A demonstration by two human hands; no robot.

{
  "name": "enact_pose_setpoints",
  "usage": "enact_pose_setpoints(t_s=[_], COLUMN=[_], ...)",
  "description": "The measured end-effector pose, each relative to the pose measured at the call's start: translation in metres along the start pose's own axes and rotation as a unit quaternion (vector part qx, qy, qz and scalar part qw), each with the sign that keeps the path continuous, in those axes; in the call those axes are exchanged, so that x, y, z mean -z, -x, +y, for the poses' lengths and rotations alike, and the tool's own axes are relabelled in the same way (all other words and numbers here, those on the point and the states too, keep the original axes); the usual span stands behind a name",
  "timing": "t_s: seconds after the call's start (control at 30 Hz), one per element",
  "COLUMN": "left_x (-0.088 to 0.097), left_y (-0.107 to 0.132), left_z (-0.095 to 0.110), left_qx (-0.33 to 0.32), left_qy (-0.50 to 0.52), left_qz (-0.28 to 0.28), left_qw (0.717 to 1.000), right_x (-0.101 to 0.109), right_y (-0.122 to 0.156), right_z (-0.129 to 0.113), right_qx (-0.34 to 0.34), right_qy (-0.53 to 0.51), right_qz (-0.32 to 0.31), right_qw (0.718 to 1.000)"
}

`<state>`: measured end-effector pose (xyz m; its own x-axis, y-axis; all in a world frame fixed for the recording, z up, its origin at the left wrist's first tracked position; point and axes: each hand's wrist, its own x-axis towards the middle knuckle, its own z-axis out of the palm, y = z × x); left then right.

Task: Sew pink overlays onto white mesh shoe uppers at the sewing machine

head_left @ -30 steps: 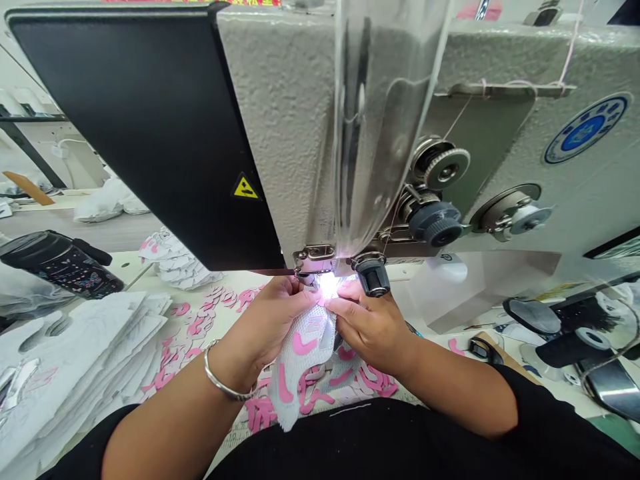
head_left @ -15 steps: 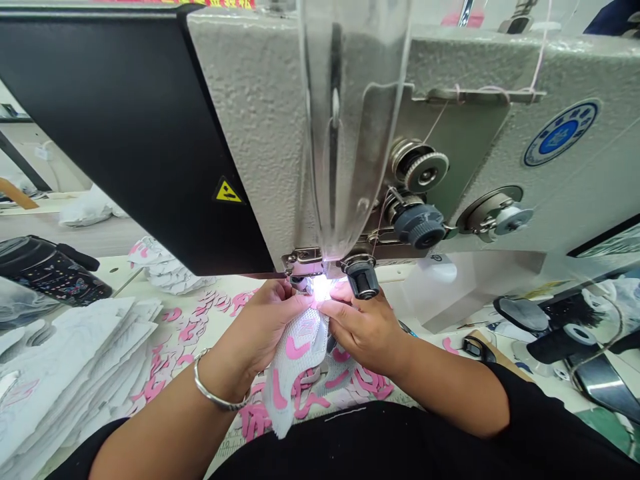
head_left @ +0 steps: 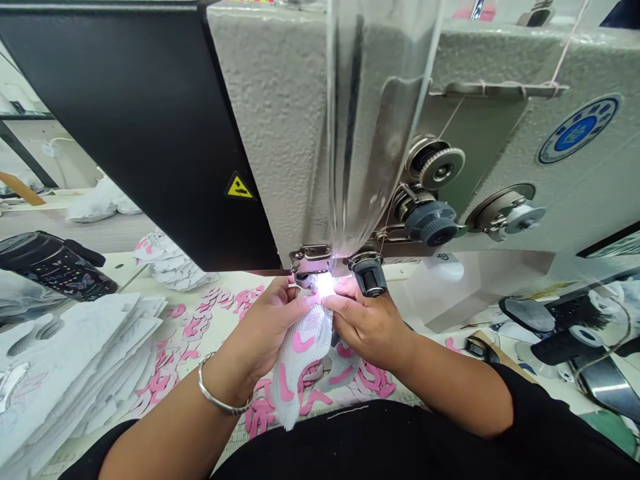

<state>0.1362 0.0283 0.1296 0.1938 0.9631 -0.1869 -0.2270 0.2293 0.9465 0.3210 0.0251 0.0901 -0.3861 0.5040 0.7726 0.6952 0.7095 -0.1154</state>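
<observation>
At the lower centre of the frame, the left hand (head_left: 267,333) is nearly closed, thumb and fingers pinched on the upper part of a white fabric piece (head_left: 291,365) that carries pink curved patches (head_left: 304,343). The right hand (head_left: 373,330) is likewise nearly closed, pinching the same piece from the other side, thumb laid forward and the remaining fingers curled under. The fabric lies just left of centre, its top in the bright light below the head of a sewing machine (head_left: 270,100) and its tip pointing to the bottom edge; glare hides exactly how it meets the needle. A silver bracelet (head_left: 215,393) rings the left wrist.

At the left edge, a black bottle (head_left: 60,263) with a butterfly pattern appears slanted, its contents hidden by the dark wall. Just below it is a clear plastic bag (head_left: 25,293), what it holds too unclear to name. Farther up the left side, a whitish plastic bag (head_left: 95,202) sits on a grey surface, its contents also unreadable. A stack of white cut pieces (head_left: 75,373) fills the lower left, a smaller stack (head_left: 175,263) lies above and right of it, and pink scraps (head_left: 160,381) spread between the stacks and the hands. Toward the right edge lies a black spool (head_left: 567,345)
</observation>
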Motion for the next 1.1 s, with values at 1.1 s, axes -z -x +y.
enact_pose_setpoints(t_s=[1.1], left_x=[0.038], left_y=[0.011], left_z=[-0.008], left_qx=[0.019], left_qy=[-0.016], left_qz=[-0.114], left_qw=[0.993], right_x=[0.012], right_y=[-0.013], right_z=[0.001], right_qx=[-0.054], right_qy=[0.02], right_qz=[-0.102], right_qw=[0.993])
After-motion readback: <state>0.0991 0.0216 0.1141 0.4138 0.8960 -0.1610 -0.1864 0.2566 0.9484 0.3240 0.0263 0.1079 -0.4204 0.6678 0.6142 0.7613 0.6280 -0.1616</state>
